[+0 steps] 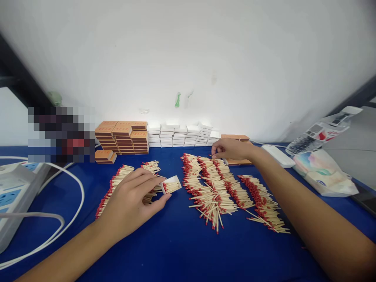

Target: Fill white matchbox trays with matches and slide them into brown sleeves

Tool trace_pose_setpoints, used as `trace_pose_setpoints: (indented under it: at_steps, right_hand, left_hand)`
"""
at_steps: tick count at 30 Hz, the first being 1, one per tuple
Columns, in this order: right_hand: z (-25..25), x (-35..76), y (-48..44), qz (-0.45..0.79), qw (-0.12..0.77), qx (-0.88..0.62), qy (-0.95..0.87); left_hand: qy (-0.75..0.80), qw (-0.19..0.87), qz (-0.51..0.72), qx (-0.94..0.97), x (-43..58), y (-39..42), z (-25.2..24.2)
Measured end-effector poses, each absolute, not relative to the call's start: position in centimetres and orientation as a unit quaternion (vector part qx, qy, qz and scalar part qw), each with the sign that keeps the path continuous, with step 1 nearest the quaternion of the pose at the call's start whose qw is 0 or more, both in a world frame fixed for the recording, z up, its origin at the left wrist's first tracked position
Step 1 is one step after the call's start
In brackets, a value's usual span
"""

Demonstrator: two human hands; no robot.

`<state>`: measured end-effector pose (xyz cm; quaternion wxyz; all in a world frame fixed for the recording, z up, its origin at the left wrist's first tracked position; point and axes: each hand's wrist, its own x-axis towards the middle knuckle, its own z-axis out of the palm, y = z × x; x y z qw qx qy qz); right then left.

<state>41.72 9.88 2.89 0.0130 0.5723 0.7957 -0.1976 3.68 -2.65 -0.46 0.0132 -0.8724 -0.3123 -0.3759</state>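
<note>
Matches [211, 188] lie in slanting rows on the blue table covering [164, 250], and a small portion of them sits inside the white tray [176, 179], which the left hand [133, 192] grasps between thumb and fingers. It is held tilted, perhaps so that its open face can be seen by the person. Most red heads in the rows point leftward, probably for good order. The right hand [227, 149] is at the far end of the rows, its fingertips drawn together; whether a match is between them, I cannot tell. Orange boxes [123, 137] and white boxes [176, 137] are stacked by the wall [188, 58], I suppose to give the matches the nearer space.
</note>
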Motion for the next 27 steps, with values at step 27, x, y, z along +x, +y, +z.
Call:
trace_pose_setpoints:
  at_steps: [27]
  right_hand:
    - [2.25,41.93,10.17,-0.169,0.002,0.561,0.810]
  left_hand:
    - [-0.316,0.009,-0.375,-0.871,3.65,-2.68,-0.48]
